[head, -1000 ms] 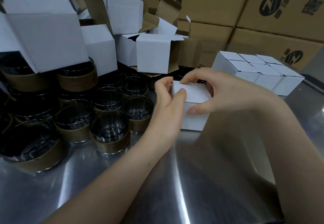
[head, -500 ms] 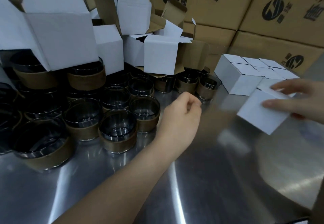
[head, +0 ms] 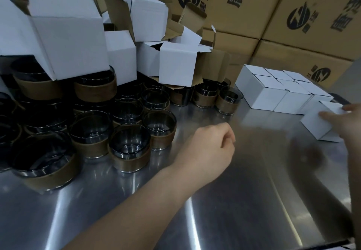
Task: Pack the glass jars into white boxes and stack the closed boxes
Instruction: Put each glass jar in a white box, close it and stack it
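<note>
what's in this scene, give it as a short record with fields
left hand: fingers curled, holding nothing, over the table
right hand: holds a closed box
packed boxes: grouped just behind the closed box
jars: many, unpacked, on the left
open boxes: piled on and behind the jars

brown cartons (head: 242,5) | black "唐" beside round logo | other characters unreadable
</note>
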`<state>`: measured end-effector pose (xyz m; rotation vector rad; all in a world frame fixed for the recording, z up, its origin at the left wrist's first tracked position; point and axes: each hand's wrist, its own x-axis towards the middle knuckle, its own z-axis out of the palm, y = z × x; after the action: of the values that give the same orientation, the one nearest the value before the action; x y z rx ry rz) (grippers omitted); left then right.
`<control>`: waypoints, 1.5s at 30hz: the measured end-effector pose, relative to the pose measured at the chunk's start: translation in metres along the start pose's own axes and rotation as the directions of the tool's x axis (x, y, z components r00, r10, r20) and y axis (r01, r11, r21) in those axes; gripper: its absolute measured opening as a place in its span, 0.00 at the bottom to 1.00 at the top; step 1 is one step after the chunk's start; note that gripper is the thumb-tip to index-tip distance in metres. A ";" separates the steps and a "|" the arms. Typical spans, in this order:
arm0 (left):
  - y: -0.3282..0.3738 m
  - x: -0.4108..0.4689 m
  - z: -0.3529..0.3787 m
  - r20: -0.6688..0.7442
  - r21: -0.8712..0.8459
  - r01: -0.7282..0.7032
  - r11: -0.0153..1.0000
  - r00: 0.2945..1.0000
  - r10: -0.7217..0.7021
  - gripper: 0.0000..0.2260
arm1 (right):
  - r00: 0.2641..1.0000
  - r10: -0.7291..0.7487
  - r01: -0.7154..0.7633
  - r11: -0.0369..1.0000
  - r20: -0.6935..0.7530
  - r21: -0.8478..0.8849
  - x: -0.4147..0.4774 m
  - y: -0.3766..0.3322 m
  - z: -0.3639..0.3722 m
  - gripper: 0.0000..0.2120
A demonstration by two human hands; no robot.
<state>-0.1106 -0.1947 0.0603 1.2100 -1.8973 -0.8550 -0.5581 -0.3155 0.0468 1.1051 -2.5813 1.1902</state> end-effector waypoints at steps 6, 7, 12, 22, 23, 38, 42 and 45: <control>0.003 -0.005 0.002 0.024 0.051 -0.093 0.994 0.995 0.092 0.05 | 0.992 0.026 -0.017 0.997 0.125 -0.069 -0.007 -0.028 -0.005 0.45; 0.004 -0.006 0.002 0.027 0.064 -0.107 0.992 0.994 0.105 0.05 | 0.993 0.008 0.004 0.995 0.119 -0.097 -0.014 -0.032 -0.006 0.43; 0.008 -0.010 -0.001 0.049 0.116 -0.150 0.982 0.988 0.145 0.06 | 0.993 -0.062 0.071 0.994 0.100 -0.082 -0.039 -0.047 -0.014 0.27; 0.013 -0.012 -0.003 0.025 0.184 -0.217 0.958 0.976 0.217 0.06 | 0.839 -0.504 0.361 0.797 0.205 0.484 -0.183 -0.191 -0.041 0.11; 0.013 -0.012 -0.004 -0.010 0.176 -0.224 0.958 0.973 0.229 0.06 | 0.786 -0.544 0.322 0.765 0.293 0.557 -0.200 -0.206 -0.039 0.10; 0.023 -0.009 -0.031 -0.437 0.145 -0.325 0.935 0.827 0.355 0.08 | 0.630 -0.559 0.008 0.698 0.538 0.716 -0.271 -0.280 0.004 0.07; 0.024 -0.005 -0.050 -0.488 0.212 -0.266 0.940 0.805 0.337 0.08 | 0.686 -0.563 0.068 0.679 0.460 0.731 -0.271 -0.272 0.003 0.06; 0.025 0.000 -0.067 -0.499 0.254 -0.171 0.952 0.820 0.280 0.11 | 0.707 -0.605 0.206 0.671 0.366 0.712 -0.270 -0.265 0.000 0.06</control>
<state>-0.0659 -0.1968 0.1154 1.1537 -1.6377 -0.1657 -0.1889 -0.2746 0.1157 2.4128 -1.9842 1.8566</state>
